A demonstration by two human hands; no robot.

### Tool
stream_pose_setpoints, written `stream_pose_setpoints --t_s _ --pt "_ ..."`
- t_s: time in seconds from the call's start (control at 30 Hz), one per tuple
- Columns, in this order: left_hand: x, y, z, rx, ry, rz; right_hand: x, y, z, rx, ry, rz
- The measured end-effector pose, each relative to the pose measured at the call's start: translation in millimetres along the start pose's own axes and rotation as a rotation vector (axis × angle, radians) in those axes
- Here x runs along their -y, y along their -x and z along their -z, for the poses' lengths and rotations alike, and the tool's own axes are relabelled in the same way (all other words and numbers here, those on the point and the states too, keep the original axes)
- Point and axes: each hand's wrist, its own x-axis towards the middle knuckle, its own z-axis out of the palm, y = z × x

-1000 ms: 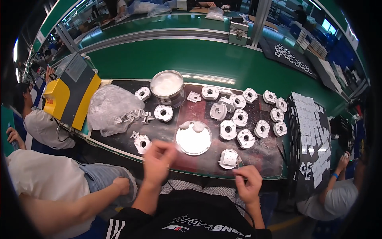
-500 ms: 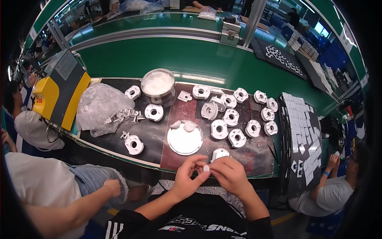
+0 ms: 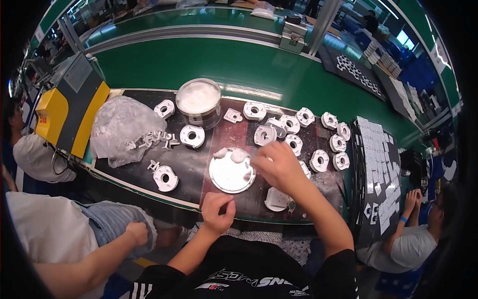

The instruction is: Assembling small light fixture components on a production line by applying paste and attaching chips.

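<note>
My right hand [image 3: 279,167] reaches over the right edge of a round, shiny lid [image 3: 229,177], its fingers pinched together by a white, grease-like lump [image 3: 239,155] on the rim. Whether anything sits in that pinch is hidden. My left hand [image 3: 218,212] is curled closed at the table's front edge, just below the lid; what it holds, if anything, cannot be made out. Beside my right forearm lies a white plastic housing [image 3: 275,200], tilted. Several similar round-holed housings [image 3: 319,161] stand to the right, partly covered by my right hand and arm.
A tub [image 3: 199,102] of white paste stands behind the lid. To the left are a plastic bag [image 3: 124,127] with small white pegs, more housings [image 3: 165,178] and a yellow-grey machine [image 3: 72,117]. Black sheets with white pieces [image 3: 373,164] lie right. People [image 3: 50,224] sit on both sides.
My hands have parted. The right one has moved up and forward to the lid; the left has drawn slightly left and curled. The small white piece between my fingertips no longer shows.
</note>
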Motion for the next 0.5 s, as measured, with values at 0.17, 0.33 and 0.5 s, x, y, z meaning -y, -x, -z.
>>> stream_pose_setpoints --t_s 0.17,0.33,0.5 --pt "3.3 -2.8 -4.1 0.005 -0.013 -0.05 -31.9 -10.5 -33.1 0.114 0.094 -0.032" --pt "1.8 -0.5 -0.1 0.01 -0.007 0.025 -35.6 -12.4 -41.2 0.147 0.092 -0.06" --pt "2.5 -2.7 -1.1 0.019 0.006 -0.001 -36.5 -15.4 -44.5 0.155 0.093 -0.064"
